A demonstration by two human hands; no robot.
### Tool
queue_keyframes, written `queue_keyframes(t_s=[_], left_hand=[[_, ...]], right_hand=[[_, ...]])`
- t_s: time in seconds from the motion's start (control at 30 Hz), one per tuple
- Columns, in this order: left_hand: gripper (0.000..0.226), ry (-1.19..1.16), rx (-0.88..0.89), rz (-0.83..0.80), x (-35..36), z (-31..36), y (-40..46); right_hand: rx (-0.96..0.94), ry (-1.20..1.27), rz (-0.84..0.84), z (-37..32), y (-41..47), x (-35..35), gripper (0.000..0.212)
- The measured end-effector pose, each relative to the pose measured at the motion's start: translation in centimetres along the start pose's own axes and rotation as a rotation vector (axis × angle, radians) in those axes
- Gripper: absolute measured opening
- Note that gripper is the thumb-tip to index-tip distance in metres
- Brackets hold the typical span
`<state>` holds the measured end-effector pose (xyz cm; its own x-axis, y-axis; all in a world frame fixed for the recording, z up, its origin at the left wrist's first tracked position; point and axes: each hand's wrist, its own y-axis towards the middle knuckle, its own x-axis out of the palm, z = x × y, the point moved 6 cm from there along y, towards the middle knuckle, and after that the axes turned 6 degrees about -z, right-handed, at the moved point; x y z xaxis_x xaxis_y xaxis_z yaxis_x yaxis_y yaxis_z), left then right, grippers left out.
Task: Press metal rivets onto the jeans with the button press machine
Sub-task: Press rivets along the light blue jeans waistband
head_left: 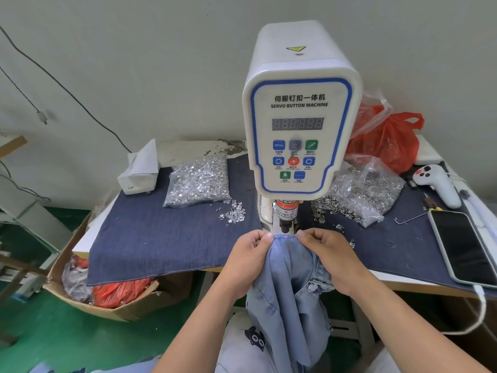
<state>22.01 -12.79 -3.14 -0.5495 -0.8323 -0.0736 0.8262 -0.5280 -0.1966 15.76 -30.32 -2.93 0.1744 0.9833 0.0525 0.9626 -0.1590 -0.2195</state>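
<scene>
Under "SERVO BUTTON MACHINE" press (301, 109) | left hand (248, 254), right hand (329, 254) pinching jeans (290, 286) edge.

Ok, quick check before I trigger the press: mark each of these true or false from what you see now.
1. Both hands pinch the jeans' edge under the press head. True: the left hand and the right hand grip the jeans on either side of the button press machine plunger.
2. The machine's numeric display shows a running count. False: its digits look unlit.
3. A bag of silver rivets lies left of the machine. True.
4. The phone screen is lit. False: it is dark.
5. The red plastic bag sits in front of the hands. False: it is behind the machine, to the right.
</scene>
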Motion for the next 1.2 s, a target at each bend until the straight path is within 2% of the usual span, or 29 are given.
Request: queue_keyframes(t_s=[0.17,0.27,0.4,0.63,0.8,1.2], left_hand=[[0.038,-0.065,-0.021,0.008,0.25,-0.3,0.1],[0.035,-0.071,-0.045,0.001,0.32,-0.24,0.13],[0.026,-0.094,-0.074,-0.002,0.45,-0.13,0.13],[0.028,-0.116,-0.066,-0.004,0.6,0.12,0.18],[0.025,-0.124,-0.063,-0.016,0.58,-0.08,0.16],[0.022,-0.11,-0.043,-0.046,0.26,-0.11,-0.16]], right_hand=[[0.055,0.013,-0.083,0.1,0.07,0.01,0.032],[0.059,-0.049,-0.133,-0.22,0.14,0.2,0.03],[0.067,-0.02,-0.031,-0.37,0.57,-0.16,0.017],[0.078,0.039,0.046,0.29,0.79,-0.16,0.023],[0.077,0.033,0.026,0.43,0.76,-0.06,0.029],[0.056,-0.021,-0.003,0.42,0.79,-0.22,0.023]])
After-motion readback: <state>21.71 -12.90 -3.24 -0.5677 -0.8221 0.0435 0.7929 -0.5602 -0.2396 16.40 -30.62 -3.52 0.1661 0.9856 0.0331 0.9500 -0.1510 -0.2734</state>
